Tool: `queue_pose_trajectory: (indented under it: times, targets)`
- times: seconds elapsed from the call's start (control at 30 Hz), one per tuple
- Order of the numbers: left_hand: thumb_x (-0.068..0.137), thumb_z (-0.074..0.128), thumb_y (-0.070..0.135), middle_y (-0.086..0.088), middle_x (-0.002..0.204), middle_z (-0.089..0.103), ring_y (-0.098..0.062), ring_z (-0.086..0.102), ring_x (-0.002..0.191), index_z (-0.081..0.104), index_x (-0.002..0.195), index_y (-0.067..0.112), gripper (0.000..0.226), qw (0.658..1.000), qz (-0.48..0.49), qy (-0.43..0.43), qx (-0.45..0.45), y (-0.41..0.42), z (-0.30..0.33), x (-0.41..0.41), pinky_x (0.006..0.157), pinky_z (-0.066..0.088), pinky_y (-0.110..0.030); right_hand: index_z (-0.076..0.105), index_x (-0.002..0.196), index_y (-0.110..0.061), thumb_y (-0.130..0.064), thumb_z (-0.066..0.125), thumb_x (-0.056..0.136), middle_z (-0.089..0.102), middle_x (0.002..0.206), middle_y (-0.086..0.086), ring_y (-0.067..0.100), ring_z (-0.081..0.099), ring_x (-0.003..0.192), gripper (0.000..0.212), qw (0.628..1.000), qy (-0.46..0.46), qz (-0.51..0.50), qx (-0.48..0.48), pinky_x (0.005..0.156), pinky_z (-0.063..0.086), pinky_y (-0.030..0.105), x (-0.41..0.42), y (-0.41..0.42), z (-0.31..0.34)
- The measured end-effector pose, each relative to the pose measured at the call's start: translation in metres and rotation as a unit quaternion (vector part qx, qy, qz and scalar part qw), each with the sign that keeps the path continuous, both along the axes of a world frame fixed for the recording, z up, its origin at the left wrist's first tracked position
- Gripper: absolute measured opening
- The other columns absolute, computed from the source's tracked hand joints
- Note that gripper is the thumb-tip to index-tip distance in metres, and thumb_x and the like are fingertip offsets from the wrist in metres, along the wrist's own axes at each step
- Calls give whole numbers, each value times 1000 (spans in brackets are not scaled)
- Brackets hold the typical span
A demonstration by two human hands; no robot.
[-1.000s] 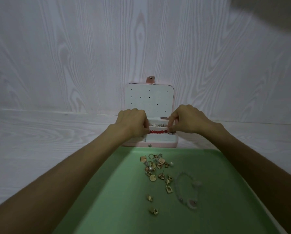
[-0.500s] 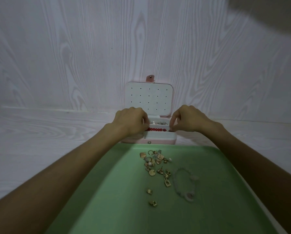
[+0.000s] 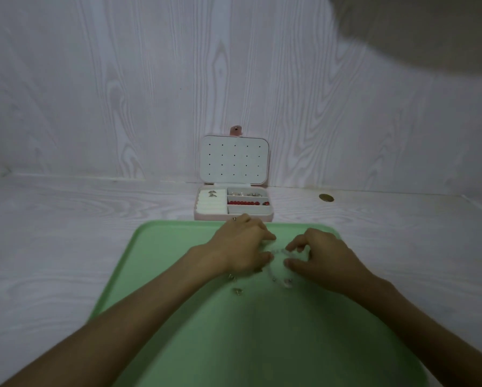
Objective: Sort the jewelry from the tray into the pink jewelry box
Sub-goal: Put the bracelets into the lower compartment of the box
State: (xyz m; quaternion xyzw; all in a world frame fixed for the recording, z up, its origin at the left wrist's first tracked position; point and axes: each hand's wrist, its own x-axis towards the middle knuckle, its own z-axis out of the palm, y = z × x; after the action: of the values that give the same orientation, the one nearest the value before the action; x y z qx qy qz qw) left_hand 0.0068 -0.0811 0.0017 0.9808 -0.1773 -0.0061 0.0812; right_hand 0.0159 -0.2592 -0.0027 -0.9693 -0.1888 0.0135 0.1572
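The pink jewelry box (image 3: 258,217) stands open behind the green tray (image 3: 178,331), its white dotted lid upright. A red bead bracelet (image 3: 242,203) lies in the middle right compartment, with silvery pieces in the one behind it. My left hand (image 3: 239,247) rests on the tray over the pile of small gold pieces, fingers curled, hiding most of them. My right hand (image 3: 320,255) pinches the top of a clear bead bracelet (image 3: 278,251) lying between both hands. A few gold pieces (image 3: 237,291) show below my left wrist.
A round brass-coloured disc (image 3: 326,197) lies on the white wood-grain table right of the box. A wood-grain wall rises close behind the box. The tray reaches almost to the box's front.
Both hands let go of the red bracelet, now lying in the box, and came back toward me onto the tray. The right hand has reached the clear bracelet.
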Motion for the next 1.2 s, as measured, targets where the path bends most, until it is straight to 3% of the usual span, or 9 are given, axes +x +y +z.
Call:
queue_pose_trajectory:
  times: [0.1, 0.17, 0.3, 0.47, 0.6, 0.7, 0.93, 1.1, 1.2]
  targets:
    - [95, 46, 39, 1, 136, 49, -20, 39, 124, 50, 135, 24, 43, 999, 10, 12, -43, 0, -12, -7, 100, 38, -38, 64, 84, -34, -32, 67, 82, 62, 94, -9, -2, 47, 66, 4, 998, -5, 4, 66, 64, 40, 22, -1, 4, -8]
    - [93, 51, 38, 3, 124, 58, -18, 47, 115, 59, 124, 26, 34, 997, 22, -8, -80, 4, -14, -10, 91, 44, -38, 63, 78, -34, -28, 68, 82, 65, 85, -11, -3, 51, 63, 9, 994, 8, 11, 112, 60, 42, 17, -1, 6, -11]
    - [86, 59, 37, 4, 98, 69, -15, 59, 87, 71, 100, 28, 20, 991, 47, -7, -127, 19, -14, -7, 69, 48, -29, 67, 79, -27, -21, 68, 84, 67, 75, -10, 0, 61, 69, 8, 964, 89, 31, 247, 68, 49, 16, 2, 15, -4]
    - [82, 67, 35, 9, 85, 70, -12, 60, 80, 73, 82, 27, 10, 974, 57, -34, -217, 34, -10, -5, 75, 51, -34, 65, 88, -18, -12, 60, 89, 68, 80, 1, 10, 62, 74, 8, 938, 132, 79, 310, 64, 50, 24, 8, 28, 16]
    - [87, 65, 27, 2, 93, 72, -12, 65, 90, 72, 90, 16, 14, 921, 51, 25, -386, 40, 10, 1, 91, 51, -35, 63, 94, -16, -13, 56, 92, 69, 94, 7, 13, 65, 80, 8, 918, 139, 98, 358, 66, 55, 20, 20, 37, 43]
    - [90, 61, 20, -10, 103, 71, -19, 66, 96, 65, 97, 10, 13, 875, 63, 65, -475, 45, 29, 9, 92, 49, -34, 63, 102, -12, -16, 56, 93, 70, 93, 6, 16, 68, 85, 12, 900, 137, 94, 402, 76, 58, 30, 35, 46, 65]
    - [90, 60, 11, -2, 88, 72, -9, 68, 74, 59, 102, 15, 12, 806, 102, 97, -575, 59, 45, 39, 73, 55, -16, 60, 106, -11, -17, 52, 95, 69, 85, 0, 10, 65, 74, 15, 876, 121, 45, 466, 71, 56, 23, 68, 70, 81]
    - [85, 67, 11, 0, 87, 67, -10, 63, 75, 64, 100, 17, 16, 853, 161, -12, -497, 67, 23, 61, 75, 53, -27, 60, 102, -10, -13, 59, 91, 67, 90, 4, 12, 65, 83, 12, 893, 53, -20, 447, 68, 53, 16, 88, 73, 43]
    - [81, 72, 11, 6, 78, 67, -13, 65, 72, 63, 85, 27, 19, 883, 155, -46, -441, 68, 7, 64, 77, 55, -34, 63, 98, -9, -14, 64, 87, 68, 79, 0, 9, 65, 75, 12, 913, 21, -17, 407, 67, 51, 16, 91, 65, 19]
